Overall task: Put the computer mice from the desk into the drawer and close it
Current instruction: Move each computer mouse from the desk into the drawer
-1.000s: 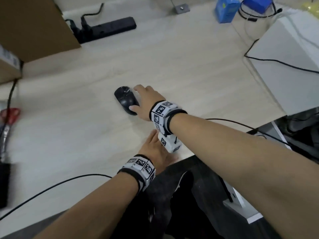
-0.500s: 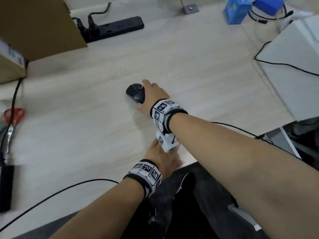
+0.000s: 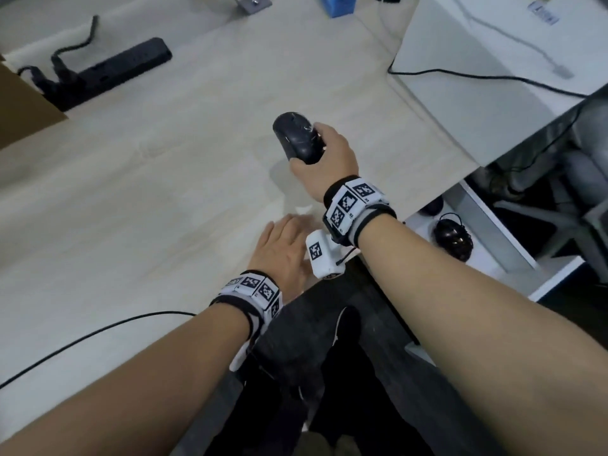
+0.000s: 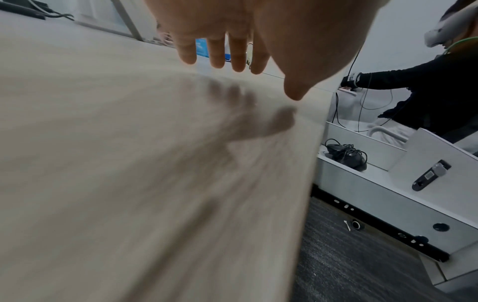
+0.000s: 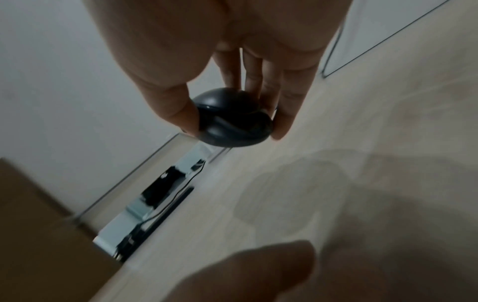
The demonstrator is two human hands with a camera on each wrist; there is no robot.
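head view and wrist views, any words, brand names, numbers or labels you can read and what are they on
No text can be read in any view.
Blue box at the desk's far edge: print too blurred.
White label on the white cabinet top: too small.
Black computer mouse in the right hand: markings illegible.
White wristbands: black square marker patterns, no letters.
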